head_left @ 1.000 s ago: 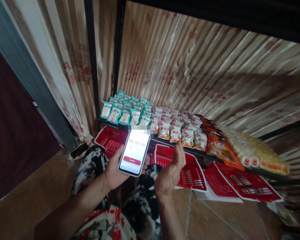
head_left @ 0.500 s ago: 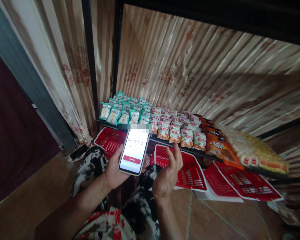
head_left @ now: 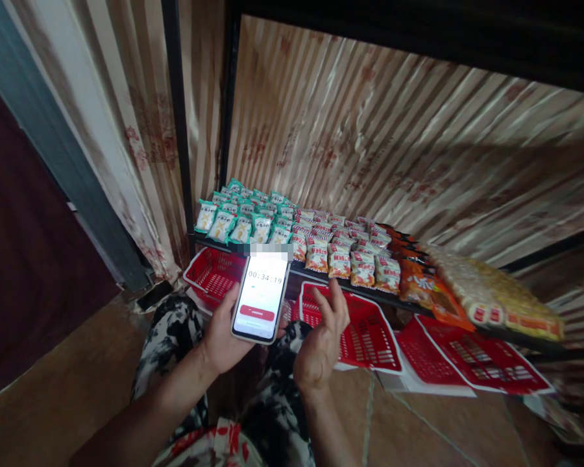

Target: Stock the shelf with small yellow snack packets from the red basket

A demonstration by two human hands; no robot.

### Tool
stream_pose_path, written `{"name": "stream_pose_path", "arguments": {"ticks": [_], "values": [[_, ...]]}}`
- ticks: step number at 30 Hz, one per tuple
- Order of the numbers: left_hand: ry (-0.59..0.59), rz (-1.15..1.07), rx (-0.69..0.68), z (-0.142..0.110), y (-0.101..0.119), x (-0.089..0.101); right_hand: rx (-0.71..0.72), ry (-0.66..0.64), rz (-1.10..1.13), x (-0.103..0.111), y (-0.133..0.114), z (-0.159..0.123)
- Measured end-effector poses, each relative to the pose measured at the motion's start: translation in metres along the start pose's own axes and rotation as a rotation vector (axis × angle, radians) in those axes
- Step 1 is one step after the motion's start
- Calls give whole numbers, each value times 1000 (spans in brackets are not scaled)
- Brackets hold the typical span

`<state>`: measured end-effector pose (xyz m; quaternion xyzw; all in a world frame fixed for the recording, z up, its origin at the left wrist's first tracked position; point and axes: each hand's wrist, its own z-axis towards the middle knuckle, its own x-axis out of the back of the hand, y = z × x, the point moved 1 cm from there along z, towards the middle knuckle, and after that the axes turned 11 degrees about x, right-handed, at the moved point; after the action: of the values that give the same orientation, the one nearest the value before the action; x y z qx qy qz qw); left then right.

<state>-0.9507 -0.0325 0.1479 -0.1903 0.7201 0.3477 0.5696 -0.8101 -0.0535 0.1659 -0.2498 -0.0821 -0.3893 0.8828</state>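
Observation:
My left hand (head_left: pixel 224 337) is wrapped round a smartphone (head_left: pixel 260 298), held upright with its lit screen towards me. The screen reads 00:34:19 above a red button; its top edge is blurred out. To the right of the phone, my right hand (head_left: pixel 321 340) is raised with its fingers apart, holding nothing. Beyond both hands, green and white snack bags (head_left: pixel 222 227) stand in rows on the low shelf. Red and white snack bags (head_left: pixel 339 261) stand beside them, behind my right fingertips, which look apart from them.
Orange packets (head_left: pixel 418 282) and long clear-and-yellow packs (head_left: pixel 496 292) fill the shelf's right end. Under the shelf are several red baskets, one at the left (head_left: pixel 214 275) and one behind my right hand (head_left: pixel 370 334). A striped curtain (head_left: pixel 321 117) hangs behind; a dark post (head_left: pixel 178 117) stands left.
The digits on the phone screen have gone from 00:03:31 to 00:34:19. My right hand has shifted slightly left, towards the phone. My left hand keeps its hold.

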Motion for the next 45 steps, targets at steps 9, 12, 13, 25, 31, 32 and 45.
{"name": "stream_pose_path", "arguments": {"ticks": [9,12,13,25,31,32,45], "values": [[-11,-19,-7,0,-14,-4,-6,-10,22,16,0,-11],[-3,-10,2,1,-19,-7,-4,-9,26,22,-1,-17],[0,-8,7,2,-21,-7,1,-8,29,23,-2,-18],[20,-32,15,14,-21,-15,52,-14,-16,21,-2,-26],[19,-38,24,24,-15,-20,51,-5,-17,17,0,-23],[9,-39,31,26,-14,-21,55,-8,-23,16,1,-22],[-6,-54,57,37,-3,-18,23,-39,-81,6,8,-16]]}}
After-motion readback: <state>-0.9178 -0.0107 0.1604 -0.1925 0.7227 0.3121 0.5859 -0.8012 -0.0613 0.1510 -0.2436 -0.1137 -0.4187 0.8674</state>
